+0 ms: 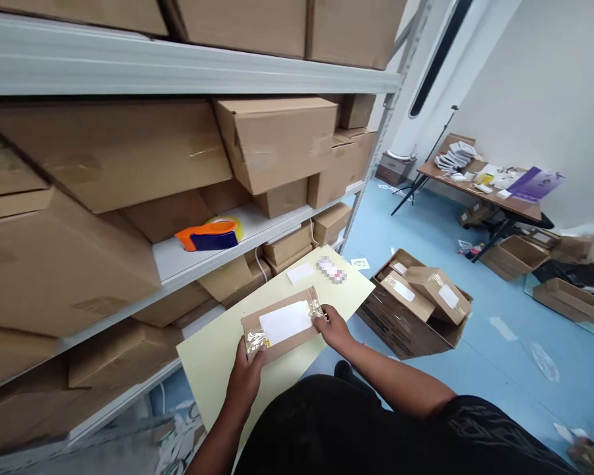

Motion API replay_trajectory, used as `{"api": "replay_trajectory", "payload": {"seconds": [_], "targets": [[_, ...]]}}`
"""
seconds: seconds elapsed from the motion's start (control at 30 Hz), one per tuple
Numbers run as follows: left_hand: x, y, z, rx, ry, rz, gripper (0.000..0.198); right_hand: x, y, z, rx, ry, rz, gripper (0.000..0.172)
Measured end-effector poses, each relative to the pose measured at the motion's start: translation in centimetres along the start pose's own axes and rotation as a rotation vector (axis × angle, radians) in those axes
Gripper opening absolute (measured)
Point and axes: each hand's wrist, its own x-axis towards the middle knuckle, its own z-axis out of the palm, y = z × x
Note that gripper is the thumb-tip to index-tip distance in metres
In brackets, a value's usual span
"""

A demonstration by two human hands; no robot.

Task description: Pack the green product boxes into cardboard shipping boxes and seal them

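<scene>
A grey metal rack [188,82] fills the left side of the room, its shelves packed with brown cardboard boxes [109,152] that crowd right up to the work spot. A pale yellow board [212,356] juts out from the rack's lower shelf, in front of the person. On the blue floor just to the right of it sits an open carton [400,326] with small wrapped packets on top. A cluttered desk [480,191] stands well apart by the far wall. An orange and blue tape dispenser [210,234] rests on the middle shelf, above the board. The small parcel [292,343], brown with a white label [286,322], lies flat on the board. The left hand [246,376] is closed on its near left end, thumb on top, and the right hand [334,326] grips its right end.
</scene>
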Motion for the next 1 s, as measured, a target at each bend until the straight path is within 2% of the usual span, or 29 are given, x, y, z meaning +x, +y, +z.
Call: {"api": "replay_trajectory", "payload": {"seconds": [0.13,0.3,0.4,0.53,0.7,0.83,1.0], "targets": [[-0.2,2.3,2.8,0.048,-0.041,-0.036,0.068,1.1,0.9,-3.1,0.016,0.002,0.004,0.034],[1.1,6.1,7.1,0.11,0.006,-0.075,0.079,3.7,2.2,-7.7,0.063,0.003,-0.001,0.033],[2.7,9.0,10.3,0.103,0.028,-0.075,0.08,5.5,3.3,-11.1,0.093,0.015,-0.009,0.033],[5.2,12.7,15.4,0.073,0.019,0.018,0.074,7.9,5.0,-16.3,0.134,0.061,-0.008,0.029],[7.5,17.0,21.1,0.077,-0.061,0.112,0.066,9.6,6.7,-22.2,0.132,0.159,0.01,0.031],[9.0,19.5,23.7,0.094,-0.178,0.194,0.064,10.3,8.2,-24.5,0.151,0.24,0.033,0.037],[11.9,21.8,26.3,0.156,-0.364,0.283,0.063,10.2,9.7,-25.2,0.148,0.37,0.123,0.043]]}}
